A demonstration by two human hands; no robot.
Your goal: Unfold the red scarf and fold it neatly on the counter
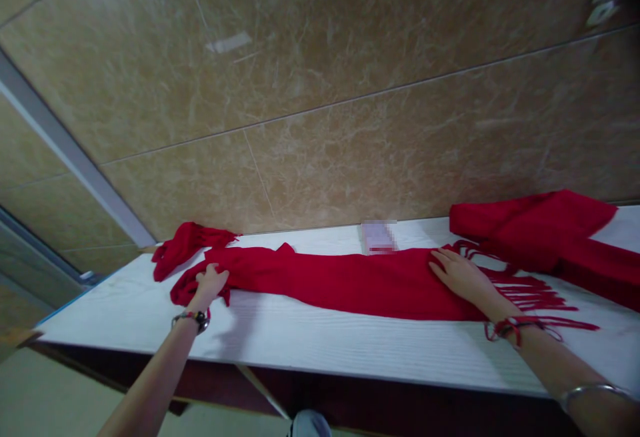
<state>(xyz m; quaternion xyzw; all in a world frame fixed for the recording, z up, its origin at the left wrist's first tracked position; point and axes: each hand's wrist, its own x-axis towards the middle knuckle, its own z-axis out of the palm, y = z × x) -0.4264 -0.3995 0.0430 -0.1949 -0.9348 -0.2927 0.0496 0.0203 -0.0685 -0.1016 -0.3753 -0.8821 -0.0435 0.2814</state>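
A long red scarf [350,284] lies stretched across the white tabletop. Its left end is bunched up, and there my left hand [212,285] has its fingers curled into the fabric. Over at the fringed right end, my right hand [463,277] rests flat on the scarf with its fingers extended. The fringe strands spread out to the right, beneath and beyond my right wrist. A smaller crumpled red fringed cloth [183,247] lies behind my left hand, close to the wall.
Another red cloth [545,230] is heaped at the right, against the marble-patterned wall [325,110]. A pale, partly blurred rectangular item [377,237] lies between scarf and wall. The white table [320,350] has its front edge nearest me; a shoe tip [310,424] shows below.
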